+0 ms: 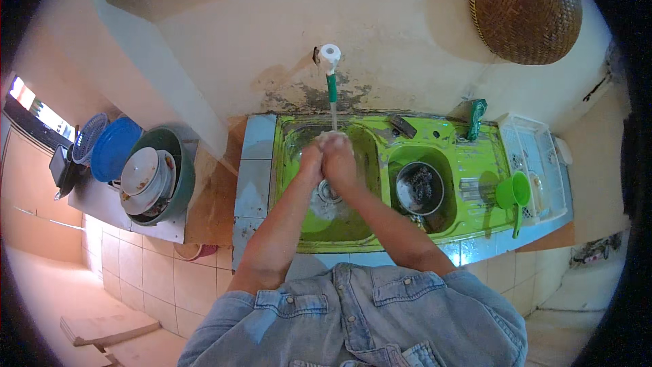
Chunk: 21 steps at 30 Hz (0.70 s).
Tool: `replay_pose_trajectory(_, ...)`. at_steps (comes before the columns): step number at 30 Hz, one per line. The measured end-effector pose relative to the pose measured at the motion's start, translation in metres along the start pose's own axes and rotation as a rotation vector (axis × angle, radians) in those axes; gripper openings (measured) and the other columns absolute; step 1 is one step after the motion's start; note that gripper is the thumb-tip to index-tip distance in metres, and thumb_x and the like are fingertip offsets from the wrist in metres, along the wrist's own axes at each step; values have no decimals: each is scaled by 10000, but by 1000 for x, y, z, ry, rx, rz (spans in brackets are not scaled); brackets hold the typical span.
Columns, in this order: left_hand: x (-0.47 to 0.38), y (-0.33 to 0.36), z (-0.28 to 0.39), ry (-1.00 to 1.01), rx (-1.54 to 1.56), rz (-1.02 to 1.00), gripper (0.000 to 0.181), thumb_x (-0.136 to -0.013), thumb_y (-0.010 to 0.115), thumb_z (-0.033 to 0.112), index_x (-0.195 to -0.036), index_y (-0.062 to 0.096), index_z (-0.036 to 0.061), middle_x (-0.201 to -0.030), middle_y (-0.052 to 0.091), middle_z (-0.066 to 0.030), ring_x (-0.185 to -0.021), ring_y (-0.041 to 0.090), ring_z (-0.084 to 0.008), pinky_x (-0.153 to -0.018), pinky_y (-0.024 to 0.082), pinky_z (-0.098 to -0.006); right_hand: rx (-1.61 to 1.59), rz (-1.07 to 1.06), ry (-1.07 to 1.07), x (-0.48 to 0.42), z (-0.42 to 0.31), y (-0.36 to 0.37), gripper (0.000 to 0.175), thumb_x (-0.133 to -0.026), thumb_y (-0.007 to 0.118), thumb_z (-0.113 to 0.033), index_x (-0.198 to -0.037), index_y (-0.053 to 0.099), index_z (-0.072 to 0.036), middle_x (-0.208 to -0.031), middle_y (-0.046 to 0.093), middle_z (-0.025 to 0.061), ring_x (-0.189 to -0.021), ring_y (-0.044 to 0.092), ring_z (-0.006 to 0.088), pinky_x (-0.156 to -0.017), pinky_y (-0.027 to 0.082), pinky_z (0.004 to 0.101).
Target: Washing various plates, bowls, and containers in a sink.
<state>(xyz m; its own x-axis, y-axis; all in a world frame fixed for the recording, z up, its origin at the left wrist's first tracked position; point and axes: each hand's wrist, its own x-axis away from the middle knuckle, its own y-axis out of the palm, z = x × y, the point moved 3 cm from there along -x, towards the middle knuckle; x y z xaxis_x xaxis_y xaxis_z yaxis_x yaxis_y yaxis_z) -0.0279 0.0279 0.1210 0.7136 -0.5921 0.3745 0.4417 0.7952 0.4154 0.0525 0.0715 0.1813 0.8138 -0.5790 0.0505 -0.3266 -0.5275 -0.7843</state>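
Water (334, 114) runs from a white tap (330, 53) with a green spout (331, 87) mounted on the wall. Under the stream, my left hand (311, 155) and my right hand (337, 149) are pressed together, wet and pale as if with foam at the fingertips. Whether anything lies between them cannot be made out. Both are over the large basin of a green double sink (364, 163), just above its metal drain (327, 192). Splashing water spreads on the basin floor.
A metal pot (419, 188) sits in the smaller basin. On the drainboard are a green packet (477, 119) and a green dipper (513, 191), beside a white rack (552, 183). To the left, a dark green tub (186, 178) holds stacked dishes (140, 171) near a blue basin (116, 149).
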Motion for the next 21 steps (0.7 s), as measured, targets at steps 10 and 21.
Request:
replay_pose_trajectory(10, -14, -38, -23, -82, 65, 136, 393, -875, 340, 343, -994, 479, -4, -946, 542, -129, -830, 551, -269, -719, 457, -405, -344, 164, -310, -19, 11, -33, 288, -822, 405, -217, -1031, 515, -51, -1114, 437, 202, -1062, 376, 385, -852, 360, 441)
replay_pose_trajectory(21, 20, -6, 19, -149, 172, 105, 363, -888, 335, 330, -959, 500, 15, -895, 551, -128, -784, 559, -263, -709, 472, -405, -394, 347, -381, 0, 11, -41, 249, -753, 513, -164, -977, 538, -59, -1053, 484, 177, -984, 444, 373, -794, 412, 426)
